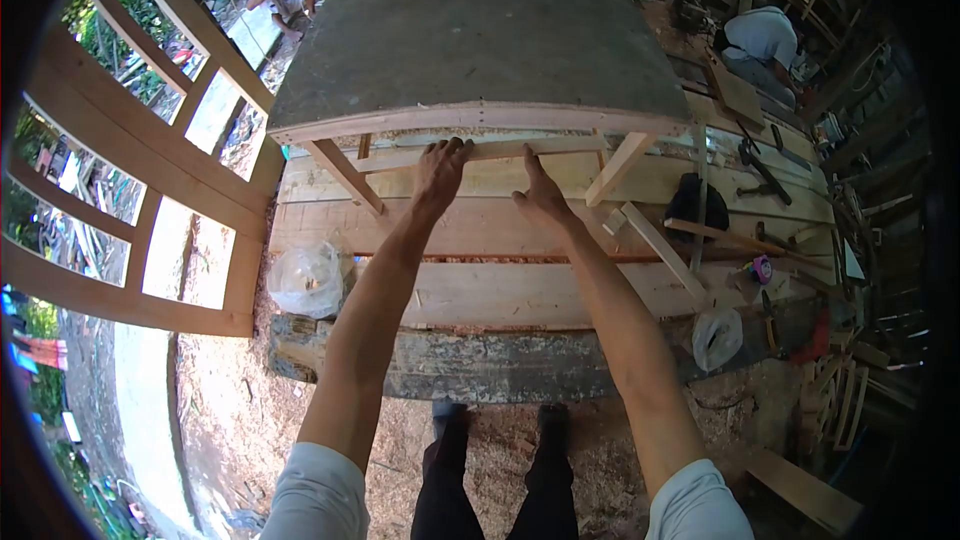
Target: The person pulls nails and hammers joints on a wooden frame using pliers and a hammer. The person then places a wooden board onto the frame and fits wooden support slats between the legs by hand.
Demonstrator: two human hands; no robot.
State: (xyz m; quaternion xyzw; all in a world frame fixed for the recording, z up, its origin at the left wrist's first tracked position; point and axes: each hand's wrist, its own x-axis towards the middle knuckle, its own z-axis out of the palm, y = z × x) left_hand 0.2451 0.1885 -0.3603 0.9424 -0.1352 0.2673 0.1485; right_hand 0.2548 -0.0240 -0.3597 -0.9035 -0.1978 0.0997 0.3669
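Note:
A low wooden table with a dark top point(480, 35) and pale wooden legs stands in front of me on a plank bench. Between its legs runs a pale wooden rail point(500, 150). My left hand point(441, 175) has its fingers curled over the rail, left of the middle. To the right, my right hand point(541, 190) has the index finger stretched up against the rail and the thumb apart; its other fingers are mostly hidden. A loose wooden stick point(664, 252) lies on the planks right of this hand.
Plastic bags point(305, 278) lie at the bench's left. On the right are a hammer point(765, 172), a pink tape measure point(760, 268), pliers point(769, 320) and a clear bag point(717, 338). A wooden frame point(140, 170) stands left. Two people point(760, 45) sit or crouch farther off.

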